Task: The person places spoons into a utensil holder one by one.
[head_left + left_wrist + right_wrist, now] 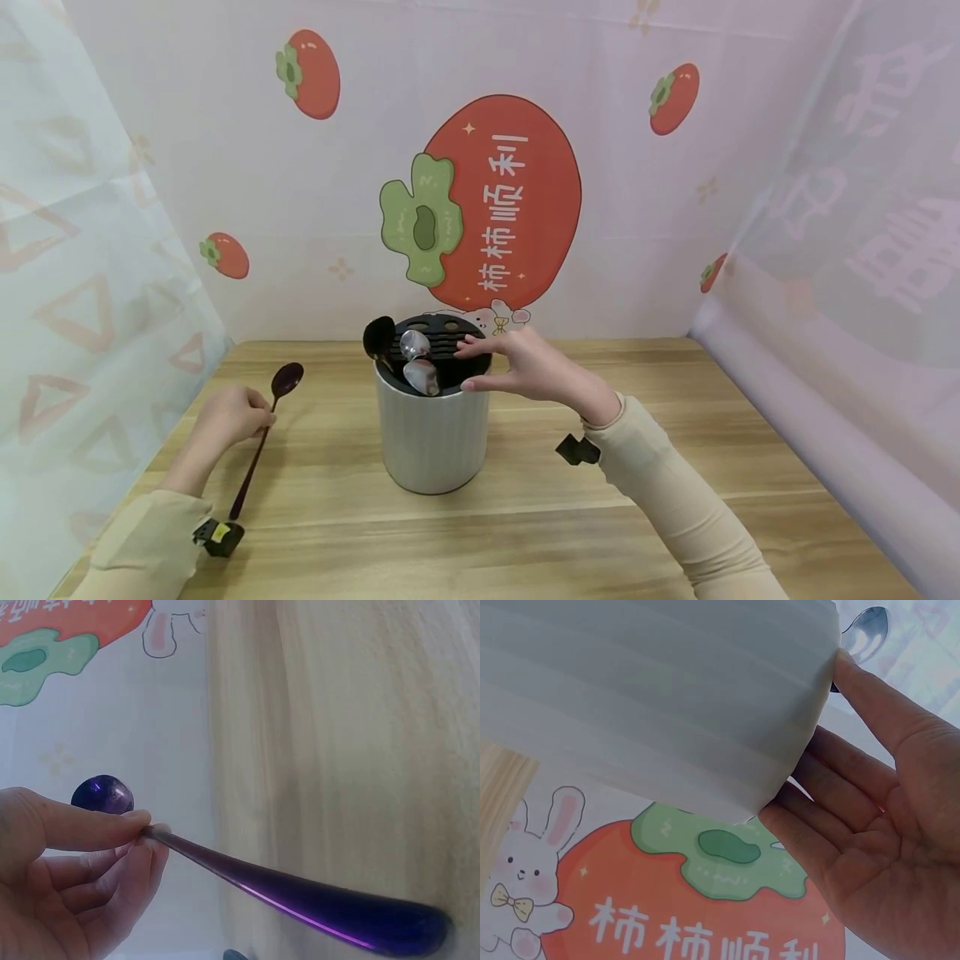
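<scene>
A long-handled dark purple spoon point(287, 380) is pinched at its handle between the thumb and fingers of my left hand point(234, 414); in the left wrist view, its purple handle point(315, 900) slants down to the right. My right hand point(525, 367) reaches over the right rim of a white ribbed utensil holder point(435, 442), fingers spread and thumb at the edge. Two silver spoons point(422, 377) and a black spoon point(379, 337) stand in the holder's slotted black top point(442, 325). In the right wrist view, the fingertips are partly hidden behind the holder.
The wooden table point(420, 550) meets a printed persimmon backdrop point(502, 200) behind the holder. Pale sheets hang at both sides, with a rolled fold point(795, 433) along the right edge. Small black wrist cameras point(577, 450) are strapped to both sleeves.
</scene>
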The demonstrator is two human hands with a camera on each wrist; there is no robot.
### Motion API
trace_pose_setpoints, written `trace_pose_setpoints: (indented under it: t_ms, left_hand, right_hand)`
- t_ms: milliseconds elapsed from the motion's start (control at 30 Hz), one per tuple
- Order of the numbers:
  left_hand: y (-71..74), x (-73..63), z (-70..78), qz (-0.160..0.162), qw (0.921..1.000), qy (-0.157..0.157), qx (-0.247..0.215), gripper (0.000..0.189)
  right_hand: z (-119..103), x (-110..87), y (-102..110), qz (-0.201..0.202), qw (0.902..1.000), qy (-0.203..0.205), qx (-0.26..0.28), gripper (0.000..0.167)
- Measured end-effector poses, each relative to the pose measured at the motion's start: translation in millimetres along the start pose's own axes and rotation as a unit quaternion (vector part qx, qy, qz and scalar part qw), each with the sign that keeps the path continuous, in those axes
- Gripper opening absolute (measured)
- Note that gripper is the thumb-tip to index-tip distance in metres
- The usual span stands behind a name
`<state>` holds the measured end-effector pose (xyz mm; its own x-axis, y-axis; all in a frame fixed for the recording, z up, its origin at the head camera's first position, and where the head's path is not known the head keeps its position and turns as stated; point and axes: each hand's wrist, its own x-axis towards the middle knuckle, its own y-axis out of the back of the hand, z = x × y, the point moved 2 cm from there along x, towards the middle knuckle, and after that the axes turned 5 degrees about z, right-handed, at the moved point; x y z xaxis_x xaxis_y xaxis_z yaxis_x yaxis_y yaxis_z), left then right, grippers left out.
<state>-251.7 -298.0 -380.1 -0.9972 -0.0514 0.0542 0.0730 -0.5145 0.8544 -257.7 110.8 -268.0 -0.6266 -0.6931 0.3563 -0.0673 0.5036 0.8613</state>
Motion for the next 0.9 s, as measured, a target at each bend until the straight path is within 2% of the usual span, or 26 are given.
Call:
trace_pose_setpoints:
  t_ms: [267,600,900]
  left_hand:
    - [3.1,-2.8,11.2,0.015,0.9999,-0.002,-0.008,0.015]
    - [9.0,-2.7,27.5,0.027,0.9993,-0.020,-0.015,0.013]
    - [13.7,-5.7,48.4,0.063,0.9975,-0.033,-0.007,0.013]
  right_hand:
    - [-1.1,-0.1,0.4,0.002,1.0000,-0.003,0.005,0.046]
    - [-1.0,-0.9,0.7,0.003,0.9999,-0.003,0.012,0.046]
    - [-0.5,-1.0,0.3,0.003,0.9999,-0.003,0.014,0.045]
